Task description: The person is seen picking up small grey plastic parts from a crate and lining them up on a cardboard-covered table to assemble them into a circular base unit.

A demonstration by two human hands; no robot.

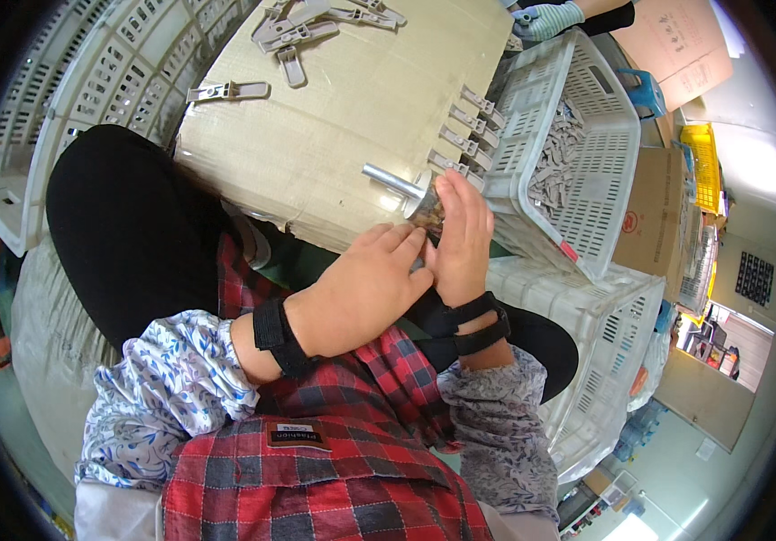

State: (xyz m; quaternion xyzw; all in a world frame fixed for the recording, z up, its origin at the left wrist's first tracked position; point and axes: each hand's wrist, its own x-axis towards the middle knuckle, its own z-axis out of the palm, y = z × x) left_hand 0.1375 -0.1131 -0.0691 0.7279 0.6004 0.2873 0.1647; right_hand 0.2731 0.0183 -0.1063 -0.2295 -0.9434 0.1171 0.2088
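Observation:
Both hands are together at the near right edge of a cardboard-covered surface [316, 135]. My right hand [463, 236] wraps its fingers along a tool [425, 213] with a silver rod, a round metal collar and a brownish barrel. My left hand [362, 278] is closed against the tool's lower end; its fingertips meet the right hand, and what lies under them is hidden. The rod points up and left over the cardboard. Just beyond it, several grey plastic clips [462, 142] lie in a row along the right edge. More clips [300, 34] are piled at the far left.
A white crate [597, 180] with many small grey parts stands at right, above another white crate [577, 361]. White slatted crates [117, 77] line the left. Another person's gloved hand [546, 20] shows at the top. Brown cartons [654, 212] are farther right.

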